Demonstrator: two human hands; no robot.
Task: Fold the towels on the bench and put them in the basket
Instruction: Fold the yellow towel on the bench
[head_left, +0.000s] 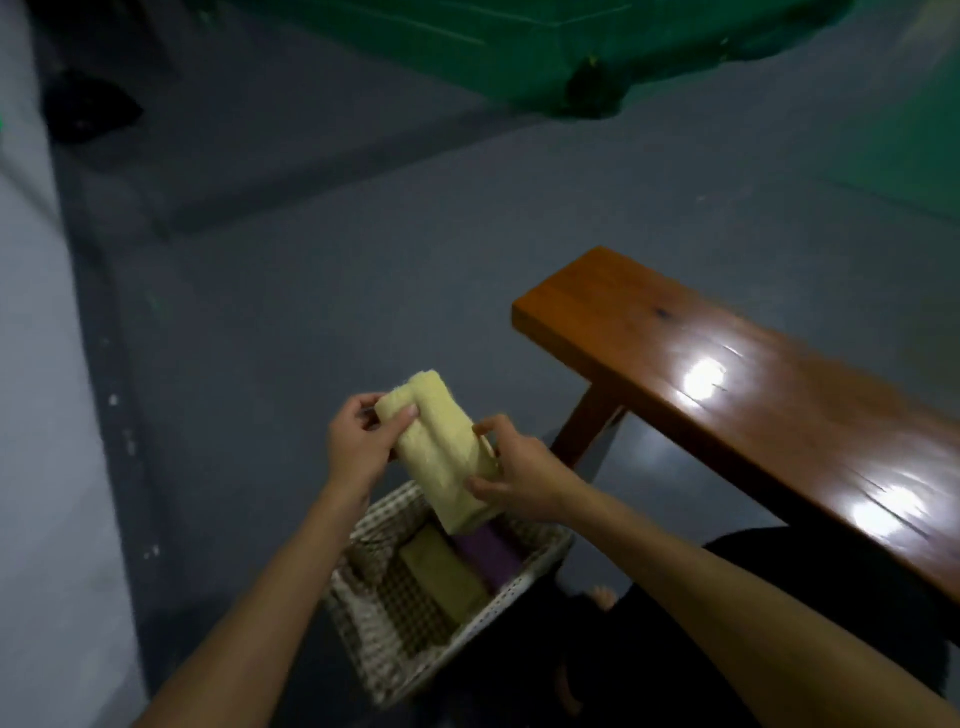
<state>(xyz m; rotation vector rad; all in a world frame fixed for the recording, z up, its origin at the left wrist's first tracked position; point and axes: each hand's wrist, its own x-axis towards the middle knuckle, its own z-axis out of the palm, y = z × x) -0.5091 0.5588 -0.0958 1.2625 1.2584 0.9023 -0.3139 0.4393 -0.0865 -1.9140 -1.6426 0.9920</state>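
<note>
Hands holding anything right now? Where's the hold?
Both hands hold the folded yellow towel above the basket: left hand grips its upper end, right hand its lower end.

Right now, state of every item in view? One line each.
yellow towel: folded, held above the basket by both hands
left hand: grips towel's far end
right hand: grips towel's near end
basket: on floor, holds folded olive towel and purple towel
bench: visible top bare

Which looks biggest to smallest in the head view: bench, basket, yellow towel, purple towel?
1. Bench, though its far end is cut off.
2. Basket.
3. Yellow towel, held above the basket and nearer the camera, so it looks bigger.
4. Purple towel, partly hidden.
</note>
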